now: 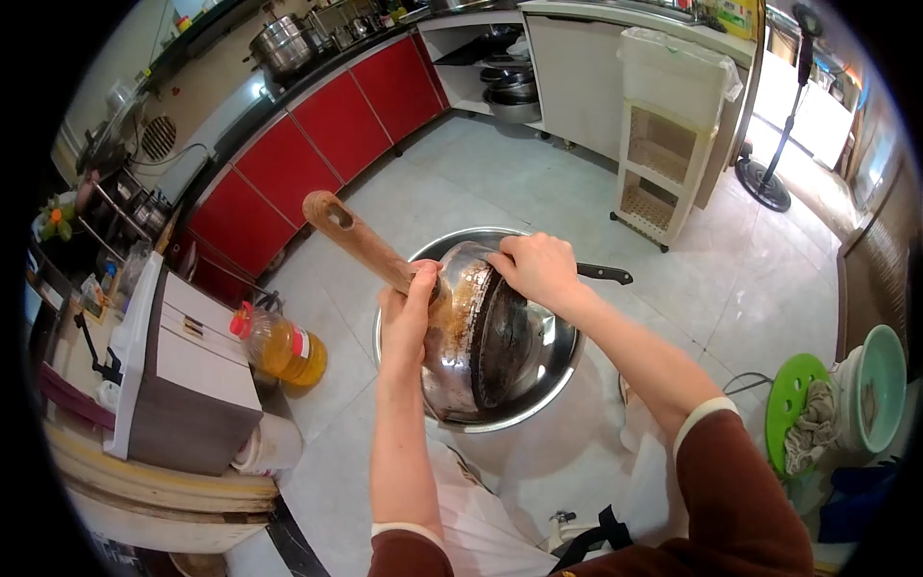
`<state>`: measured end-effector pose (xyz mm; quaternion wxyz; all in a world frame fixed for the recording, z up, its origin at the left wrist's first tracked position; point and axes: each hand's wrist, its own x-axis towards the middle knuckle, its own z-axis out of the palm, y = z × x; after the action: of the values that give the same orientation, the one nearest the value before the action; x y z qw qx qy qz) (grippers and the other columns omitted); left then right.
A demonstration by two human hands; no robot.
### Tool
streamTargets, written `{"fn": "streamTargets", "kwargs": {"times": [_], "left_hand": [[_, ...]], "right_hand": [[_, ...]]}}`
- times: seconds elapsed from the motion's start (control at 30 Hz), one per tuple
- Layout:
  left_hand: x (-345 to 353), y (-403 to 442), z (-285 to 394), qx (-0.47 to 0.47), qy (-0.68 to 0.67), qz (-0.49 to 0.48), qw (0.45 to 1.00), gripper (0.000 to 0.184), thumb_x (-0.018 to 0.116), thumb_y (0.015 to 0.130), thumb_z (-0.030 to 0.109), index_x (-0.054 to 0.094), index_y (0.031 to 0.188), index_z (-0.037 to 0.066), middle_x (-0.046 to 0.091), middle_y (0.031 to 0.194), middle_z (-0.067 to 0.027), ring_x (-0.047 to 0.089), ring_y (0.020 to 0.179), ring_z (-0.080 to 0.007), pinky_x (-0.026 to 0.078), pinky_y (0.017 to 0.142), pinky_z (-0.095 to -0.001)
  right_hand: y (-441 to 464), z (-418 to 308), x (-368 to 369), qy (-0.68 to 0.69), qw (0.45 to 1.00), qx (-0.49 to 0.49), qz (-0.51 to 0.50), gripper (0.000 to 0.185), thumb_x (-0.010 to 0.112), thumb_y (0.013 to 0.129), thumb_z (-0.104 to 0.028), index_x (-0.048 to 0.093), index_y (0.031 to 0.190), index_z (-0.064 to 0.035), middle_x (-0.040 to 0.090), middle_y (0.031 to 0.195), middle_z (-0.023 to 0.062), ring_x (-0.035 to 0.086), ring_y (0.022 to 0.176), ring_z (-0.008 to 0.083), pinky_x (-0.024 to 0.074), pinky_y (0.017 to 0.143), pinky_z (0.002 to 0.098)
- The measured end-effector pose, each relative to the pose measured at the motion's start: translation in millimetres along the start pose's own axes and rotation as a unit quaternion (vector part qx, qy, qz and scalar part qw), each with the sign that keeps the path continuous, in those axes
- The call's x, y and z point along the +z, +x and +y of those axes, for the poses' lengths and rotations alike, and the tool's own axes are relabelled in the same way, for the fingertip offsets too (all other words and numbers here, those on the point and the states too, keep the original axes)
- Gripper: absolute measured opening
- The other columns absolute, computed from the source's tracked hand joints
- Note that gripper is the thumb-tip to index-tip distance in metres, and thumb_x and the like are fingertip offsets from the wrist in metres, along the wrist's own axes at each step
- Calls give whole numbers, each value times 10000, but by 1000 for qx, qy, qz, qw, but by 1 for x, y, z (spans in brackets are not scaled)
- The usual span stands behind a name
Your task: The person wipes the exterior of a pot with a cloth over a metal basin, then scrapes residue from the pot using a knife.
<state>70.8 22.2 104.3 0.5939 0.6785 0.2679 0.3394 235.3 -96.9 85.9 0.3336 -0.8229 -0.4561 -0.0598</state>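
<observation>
A metal pan [452, 332] with brown stains and a blackened base is tilted on its side over a large steel basin [553, 385]. Its wooden handle [361, 242] points up and to the left. My left hand [409, 308] is closed on the pan near the root of that handle. At the upper edge of the blackened base, my right hand [536, 269] has its fingers bent together against the metal; whether anything small is under them is hidden. A black knife handle [604, 274] sticks out past the basin's right rim.
An oil bottle [279, 346] stands left of the basin, beside a white and grey cabinet [202, 356]. Red cupboards [312, 144] line the back left. A wheeled rack [663, 144] and a fan stand [764, 183] are back right. A green stool [796, 409] with a cloth is at right.
</observation>
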Motion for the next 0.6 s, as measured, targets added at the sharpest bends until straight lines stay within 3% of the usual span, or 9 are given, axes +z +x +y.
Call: {"fn": "streamTargets", "kwargs": {"times": [0.13,0.2,0.27,0.4,0.6], "left_hand": [[1,0,-1,14,6,-5,1000,376,640,908,350,692,1005,-9,645,981,-72,562,945,-156,436,870,-314],[1,0,-1,5,1,2,1000,382,641,907,356,692,1010,-8,647,984,-74,563,951,-158,433,880,-314],[0,0,-2,12,14,-7,1000,394,643,903,367,695,1012,-7,650,994,-77,563,960,-161,431,890,-318],[1,-1,-1,8,15,-3,1000,398,642,900,366,696,1013,-12,651,997,-80,565,966,-162,432,891,-320],[1,1,-1,23,17,-4,1000,389,640,898,350,695,1013,-17,644,982,-75,557,951,-156,435,868,-314]], "right_hand": [[-10,-12,2,31,998,-57,11,313,621,874,-361,740,792,-83,680,693,167,686,680,357,551,625,462],[-5,-3,4,44,996,-57,50,302,621,874,-353,740,792,-88,682,696,167,686,684,359,552,630,461],[-3,-1,-1,-6,1000,-6,4,290,625,871,-349,747,798,-97,683,693,156,685,675,350,552,631,459],[-14,-7,1,40,996,-67,44,297,640,861,-366,748,799,-97,686,696,151,684,670,347,549,626,461],[-17,-8,-6,10,999,-46,24,299,637,862,-357,735,781,-87,680,680,151,680,654,345,542,613,463]]}}
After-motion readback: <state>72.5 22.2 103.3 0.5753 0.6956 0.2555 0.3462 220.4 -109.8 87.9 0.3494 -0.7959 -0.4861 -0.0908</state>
